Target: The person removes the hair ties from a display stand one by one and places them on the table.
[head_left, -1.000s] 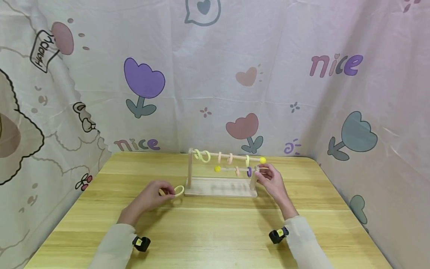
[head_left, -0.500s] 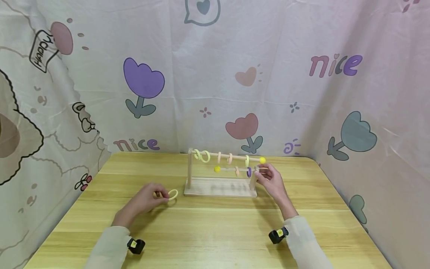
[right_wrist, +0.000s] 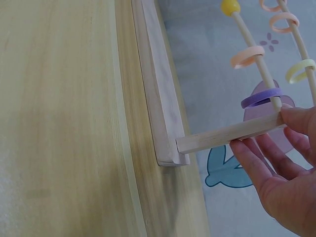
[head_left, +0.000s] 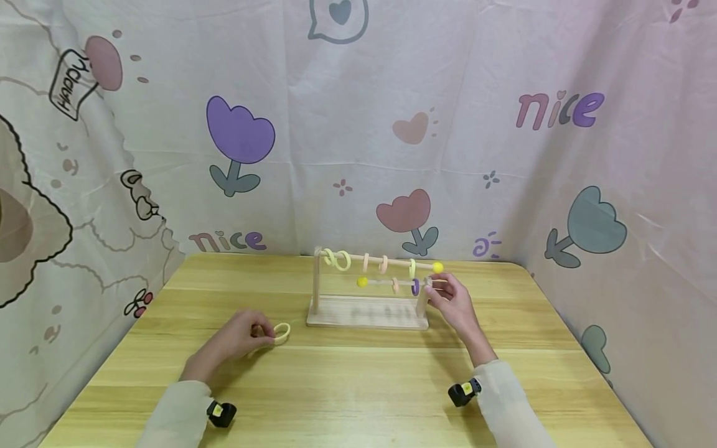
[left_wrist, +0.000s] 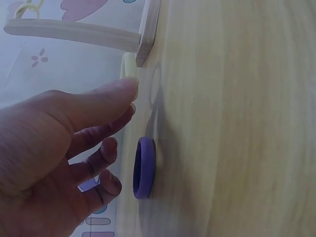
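**Printed cloth (head_left: 336, 140) behind, wooden tabletop (head_left: 358, 392) below, both hands occupied**

The left hand (head_left: 243, 336) pinches a pale yellow ring (left_wrist: 129, 66) between thumb and forefinger, the gap closed to the ring's thickness; the other fingers curl loosely. The held ring is at the fingertips, clear of the tabletop, its shadow falling apart from it. The right hand (head_left: 456, 305) has thumb and fingers gripping the top of a short post (right_wrist: 217, 136) on a wooden stand (head_left: 366, 320).

Just beside the left hand's lower fingers, a purple ring (left_wrist: 148, 168) lies flat on the tabletop. Beyond those fingertips rises the stand's tall post (head_left: 316, 286), between the held ring and the lower rod (right_wrist: 264, 74). That rod runs from the right fingers toward the left hand, carrying a purple band (head_left: 416, 286), a peach ring (head_left: 395, 285) and an end bead (head_left: 363, 282).

Farther from the fingers, the upper rod (head_left: 398, 261) carries more yellow and peach rings (head_left: 366, 262). A dark wrist camera (head_left: 221, 414) sits behind each hand.
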Tool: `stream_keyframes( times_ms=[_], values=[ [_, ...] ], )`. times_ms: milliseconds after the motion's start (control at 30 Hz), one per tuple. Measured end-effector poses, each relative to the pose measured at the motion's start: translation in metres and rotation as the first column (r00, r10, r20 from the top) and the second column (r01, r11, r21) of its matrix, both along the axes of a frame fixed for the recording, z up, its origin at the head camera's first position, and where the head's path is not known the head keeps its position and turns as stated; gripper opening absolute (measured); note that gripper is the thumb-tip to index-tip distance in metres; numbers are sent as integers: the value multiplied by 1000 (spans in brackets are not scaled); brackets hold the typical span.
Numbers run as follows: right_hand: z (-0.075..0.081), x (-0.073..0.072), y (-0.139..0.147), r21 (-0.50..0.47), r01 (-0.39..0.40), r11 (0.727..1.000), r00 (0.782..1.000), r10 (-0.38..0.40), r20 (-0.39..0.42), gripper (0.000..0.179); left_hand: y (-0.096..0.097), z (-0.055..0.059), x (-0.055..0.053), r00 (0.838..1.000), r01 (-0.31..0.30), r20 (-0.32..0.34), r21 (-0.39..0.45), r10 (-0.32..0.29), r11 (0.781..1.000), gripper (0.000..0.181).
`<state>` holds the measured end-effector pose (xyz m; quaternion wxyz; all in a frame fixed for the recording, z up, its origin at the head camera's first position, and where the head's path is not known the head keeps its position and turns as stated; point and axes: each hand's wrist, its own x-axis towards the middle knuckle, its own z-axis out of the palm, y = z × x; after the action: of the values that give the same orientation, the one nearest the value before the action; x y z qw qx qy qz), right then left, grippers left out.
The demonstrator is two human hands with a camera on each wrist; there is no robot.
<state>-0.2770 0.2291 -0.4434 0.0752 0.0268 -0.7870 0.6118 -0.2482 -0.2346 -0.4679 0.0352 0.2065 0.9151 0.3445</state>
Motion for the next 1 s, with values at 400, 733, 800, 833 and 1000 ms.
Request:
stream_keyframes(
  times_ms=[400, 733, 800, 833, 1000],
  values=[
    [-1, -1, 1, -1, -9, 1000, 1000, 9, 5, 41, -9, -8, 1, 1000, 19, 2, -5, -19, 1000, 8],
    [0, 0, 0, 3, -2, 1000, 1000, 2, -5, 40, -15, -10, 3, 1000, -5, 8, -23, 5, 1000, 9],
    [1, 1, 0, 3, -4, 1000, 1000, 4, -4, 40, -16, -10, 3, 1000, -10, 15, -24, 10, 1000, 9],
    [1, 1, 0, 3, -3, 1000, 1000, 3, -4, 40, -16, -10, 3, 1000, -12, 15, -29, 13, 999, 9],
    [0, 0, 0, 2, -4, 1000, 1000, 4, -1, 39, -19, -10, 5, 1000, 4, -14, -45, -4, 999, 9]
  ],
)
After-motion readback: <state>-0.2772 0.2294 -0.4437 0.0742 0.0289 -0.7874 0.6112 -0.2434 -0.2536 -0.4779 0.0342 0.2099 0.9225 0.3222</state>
